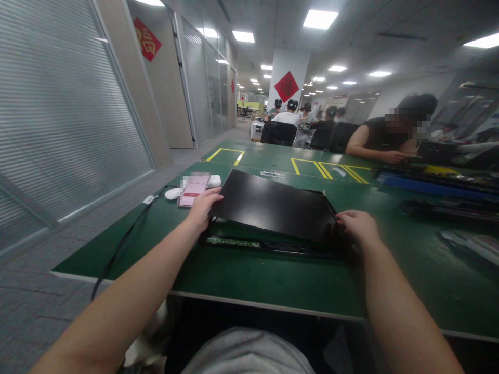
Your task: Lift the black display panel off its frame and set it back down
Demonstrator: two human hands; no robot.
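A flat black laptop cover panel is tilted up at its near edge over the open laptop base, where a green circuit board strip shows. My left hand grips the panel's near left corner. At the near right corner my right hand holds the panel's edge. Both sit on the green table in front of me.
A pink phone and white small items lie left of the panel, with a black cable running off the table's left edge. Another person works at the far right beside blue trays. More people sit farther back.
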